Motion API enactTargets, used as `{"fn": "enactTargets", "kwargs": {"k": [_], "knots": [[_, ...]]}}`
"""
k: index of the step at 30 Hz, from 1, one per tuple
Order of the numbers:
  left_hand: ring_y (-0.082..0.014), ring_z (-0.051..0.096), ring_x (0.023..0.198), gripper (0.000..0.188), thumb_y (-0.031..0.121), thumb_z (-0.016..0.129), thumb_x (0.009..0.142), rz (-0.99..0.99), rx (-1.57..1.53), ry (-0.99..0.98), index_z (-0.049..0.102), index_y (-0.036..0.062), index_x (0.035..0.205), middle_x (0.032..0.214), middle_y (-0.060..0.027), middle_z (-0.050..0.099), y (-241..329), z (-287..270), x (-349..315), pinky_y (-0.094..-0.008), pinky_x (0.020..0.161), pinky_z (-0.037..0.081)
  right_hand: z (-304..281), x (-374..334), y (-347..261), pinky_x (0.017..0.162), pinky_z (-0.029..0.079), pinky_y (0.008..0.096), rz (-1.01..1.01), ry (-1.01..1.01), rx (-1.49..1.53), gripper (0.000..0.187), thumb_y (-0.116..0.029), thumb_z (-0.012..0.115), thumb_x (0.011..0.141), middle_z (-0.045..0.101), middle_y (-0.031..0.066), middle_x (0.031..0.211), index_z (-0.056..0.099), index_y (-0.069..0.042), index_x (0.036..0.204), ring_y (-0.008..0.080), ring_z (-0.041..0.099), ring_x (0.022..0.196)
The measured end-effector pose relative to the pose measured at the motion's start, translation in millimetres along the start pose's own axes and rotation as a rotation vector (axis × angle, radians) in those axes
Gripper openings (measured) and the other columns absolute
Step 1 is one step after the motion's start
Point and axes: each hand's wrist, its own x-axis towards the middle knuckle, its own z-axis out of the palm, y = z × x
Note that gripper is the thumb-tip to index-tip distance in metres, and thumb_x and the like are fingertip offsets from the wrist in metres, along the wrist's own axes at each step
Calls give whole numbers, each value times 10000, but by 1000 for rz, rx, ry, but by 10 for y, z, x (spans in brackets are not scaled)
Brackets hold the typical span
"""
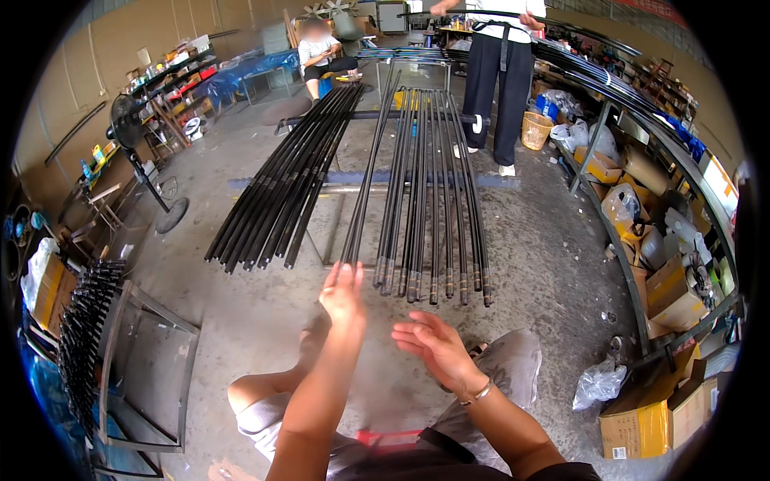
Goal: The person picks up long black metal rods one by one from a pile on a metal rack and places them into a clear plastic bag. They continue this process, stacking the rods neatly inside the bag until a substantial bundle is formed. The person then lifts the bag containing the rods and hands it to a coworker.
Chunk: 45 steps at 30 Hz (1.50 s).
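While I watch remotely, the left hand [343,300] appears pinched on the near ends of slim black rods [366,195] right of a dense bundle [281,186], the right hand [434,341] unclenched, empty; I judge this sorting, the next move calling for steady alignment.
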Motion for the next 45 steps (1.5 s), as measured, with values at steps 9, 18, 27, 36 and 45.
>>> {"fn": "enactTargets", "kwargs": {"k": [9, 18, 27, 36, 45], "knots": [[-201, 612, 875, 390, 66, 653, 845, -14, 204, -20, 500, -72, 1176, 1043, -130, 604, -272, 75, 171, -274, 769, 514, -250, 14, 44, 904, 479, 374, 15, 77, 29, 351, -125, 519, 925, 591, 173, 1063, 417, 21, 1229, 290, 601, 1008], [-284, 436, 1200, 753, 420, 710, 785, -99, 47, -15, 369, -9, 1302, 1264, -131, 462, 182, -544, 726, -415, 987, 379, -278, 16, 88, 852, 493, 350, 59, 113, 22, 287, -153, 522, 934, 605, 128, 1017, 482, -28, 1189, 249, 611, 962], [-270, 578, 942, 370, 302, 665, 840, 98, -246, 123, 520, 7, 1010, 1032, -121, 559, 501, -523, 1444, -439, 836, 534, -358, 113, 217, 824, 496, 356, 109, 134, 9, 268, -144, 495, 941, 595, 112, 975, 472, -19, 1177, 234, 602, 916], [-255, 620, 876, 192, 157, 657, 851, -171, -58, 101, 553, 72, 988, 949, -76, 617, 330, 146, 1046, -367, 742, 579, -422, 128, 272, 806, 495, 348, 99, 159, 21, 265, -156, 494, 941, 589, 105, 957, 476, -11, 1163, 229, 600, 897], [-287, 660, 836, 203, 39, 606, 863, -98, 16, 80, 539, -17, 1046, 962, -140, 634, 334, 220, 727, -259, 602, 549, -335, -1, 195, 796, 502, 331, 61, 147, -64, 230, -147, 506, 938, 594, 93, 938, 506, -17, 1127, 213, 608, 865]]}}
